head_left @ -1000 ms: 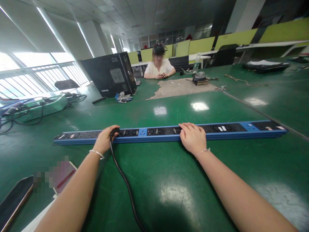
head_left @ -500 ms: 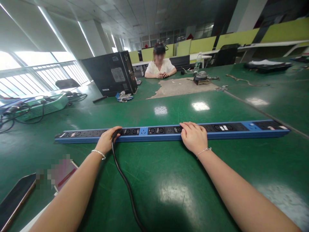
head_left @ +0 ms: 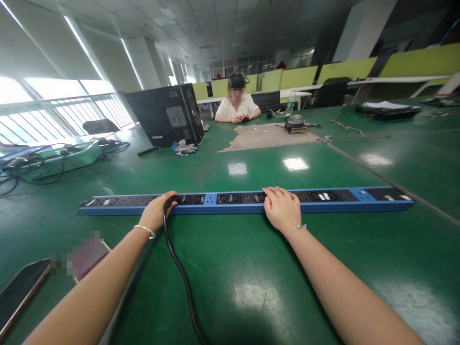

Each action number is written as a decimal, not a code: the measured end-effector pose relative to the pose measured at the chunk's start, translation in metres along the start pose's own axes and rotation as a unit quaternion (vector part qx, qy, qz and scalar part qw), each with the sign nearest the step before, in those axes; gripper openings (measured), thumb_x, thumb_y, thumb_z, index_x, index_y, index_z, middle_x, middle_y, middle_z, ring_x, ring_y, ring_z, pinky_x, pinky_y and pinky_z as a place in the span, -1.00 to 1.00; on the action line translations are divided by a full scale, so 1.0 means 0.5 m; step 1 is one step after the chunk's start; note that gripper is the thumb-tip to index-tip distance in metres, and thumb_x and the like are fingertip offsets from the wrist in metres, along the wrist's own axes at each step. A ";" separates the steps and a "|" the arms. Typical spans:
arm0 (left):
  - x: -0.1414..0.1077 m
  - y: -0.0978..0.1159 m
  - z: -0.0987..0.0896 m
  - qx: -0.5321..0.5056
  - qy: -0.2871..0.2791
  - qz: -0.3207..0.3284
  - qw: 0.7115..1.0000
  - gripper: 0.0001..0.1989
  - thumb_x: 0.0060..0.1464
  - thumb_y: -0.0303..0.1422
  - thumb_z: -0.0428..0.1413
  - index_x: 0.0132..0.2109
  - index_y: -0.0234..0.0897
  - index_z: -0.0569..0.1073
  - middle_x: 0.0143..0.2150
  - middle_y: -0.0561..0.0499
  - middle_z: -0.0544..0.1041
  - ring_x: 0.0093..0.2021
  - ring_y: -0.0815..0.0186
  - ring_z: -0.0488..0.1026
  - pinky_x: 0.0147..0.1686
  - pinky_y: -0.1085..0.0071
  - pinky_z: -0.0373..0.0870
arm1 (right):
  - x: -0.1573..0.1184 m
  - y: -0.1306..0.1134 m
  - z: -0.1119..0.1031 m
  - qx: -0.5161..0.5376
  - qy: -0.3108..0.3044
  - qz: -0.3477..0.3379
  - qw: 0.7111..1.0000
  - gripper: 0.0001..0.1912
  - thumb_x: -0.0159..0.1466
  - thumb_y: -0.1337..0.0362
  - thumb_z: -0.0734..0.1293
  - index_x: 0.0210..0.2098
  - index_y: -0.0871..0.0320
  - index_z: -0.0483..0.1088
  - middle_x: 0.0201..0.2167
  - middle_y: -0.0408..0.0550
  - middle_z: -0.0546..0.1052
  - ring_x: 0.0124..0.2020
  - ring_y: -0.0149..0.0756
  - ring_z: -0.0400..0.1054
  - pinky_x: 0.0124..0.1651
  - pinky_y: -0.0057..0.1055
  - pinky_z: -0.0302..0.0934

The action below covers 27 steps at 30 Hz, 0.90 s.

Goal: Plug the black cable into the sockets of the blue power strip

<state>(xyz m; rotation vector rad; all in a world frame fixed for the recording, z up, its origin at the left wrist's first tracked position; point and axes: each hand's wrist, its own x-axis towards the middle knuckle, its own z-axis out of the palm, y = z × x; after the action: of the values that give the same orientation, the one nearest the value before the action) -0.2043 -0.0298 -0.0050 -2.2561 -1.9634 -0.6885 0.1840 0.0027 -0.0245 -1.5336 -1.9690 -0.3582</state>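
- Across the middle of the frame, the blue power strip [head_left: 237,209] lies flat on the green table [head_left: 223,268], sockets facing up; set lengthwise before the person, it seems placed so that both hands reach it easily, and the table bears its weight.
- Left of centre, the left hand [head_left: 157,213] is closed around a black plug [head_left: 170,201] at the strip; this grip probably serves to keep the plug lined up with the socket face; the fingers hide its front, so how deep it sits cannot be told.
- The black cable [head_left: 183,273] leaves the plug on the near side and curves down to the bottom edge of the frame, slack and apart from the right arm; that slack likely spares the plug any tug.
- Right of centre, the right hand [head_left: 283,206] grasps across the strip, fingers over its far edge; it appears to brace the strip against sliding or tipping.
- The computer tower [head_left: 163,115] and gloves [head_left: 184,148], upper left of centre, and the green basket [head_left: 63,160] of cables, at the left edge, stand well apart from the strip, leaving the arms room.
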 end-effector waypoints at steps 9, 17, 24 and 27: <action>0.042 0.065 -0.023 -0.143 0.097 0.006 0.985 -0.61 0.09 -0.10 -0.05 -0.04 -0.22 0.35 -0.08 -0.08 0.48 -0.09 0.21 0.43 -0.03 0.28 0.33 | 0.000 -0.002 -0.003 -0.004 0.012 -0.003 1.000 -0.66 0.25 0.29 0.12 -0.06 0.07 0.41 -0.07 -0.09 0.49 0.02 -0.24 0.25 0.00 -0.26 -0.04; 0.065 0.169 0.038 -0.146 -0.021 0.077 0.986 -0.62 0.14 -0.14 -0.08 0.05 -0.16 0.31 -0.06 -0.05 0.50 -0.10 0.24 0.46 -0.07 0.29 0.36 | 0.000 -0.002 -0.001 -0.017 0.009 -0.004 1.000 -0.65 0.25 0.29 0.13 -0.05 0.06 0.41 -0.06 -0.09 0.49 0.01 -0.24 0.25 0.01 -0.26 -0.04; 0.074 0.178 0.054 -0.112 -0.043 0.042 0.992 -0.62 0.14 -0.14 -0.08 0.06 -0.14 0.29 -0.12 -0.06 0.53 -0.18 0.21 0.50 -0.16 0.27 0.40 | 0.000 -0.002 -0.001 -0.015 0.007 -0.001 1.000 -0.66 0.25 0.29 0.12 -0.05 0.06 0.41 -0.06 -0.08 0.49 0.01 -0.23 0.25 0.00 -0.26 -0.05; 0.074 0.180 0.050 -0.109 -0.037 0.057 0.992 -0.64 0.14 -0.16 -0.07 0.05 -0.13 0.30 -0.11 -0.04 0.52 -0.17 0.22 0.49 -0.16 0.29 0.40 | 0.000 -0.003 -0.001 -0.020 0.009 -0.001 1.000 -0.65 0.25 0.28 0.12 -0.05 0.05 0.41 -0.06 -0.08 0.49 0.01 -0.22 0.25 0.00 -0.25 -0.05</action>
<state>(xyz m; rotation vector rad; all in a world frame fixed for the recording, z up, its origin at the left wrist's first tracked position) -0.1082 -0.0033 0.0076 -2.5327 -1.8522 -0.8550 0.1828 0.0021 -0.0240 -1.5484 -1.9613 -0.4131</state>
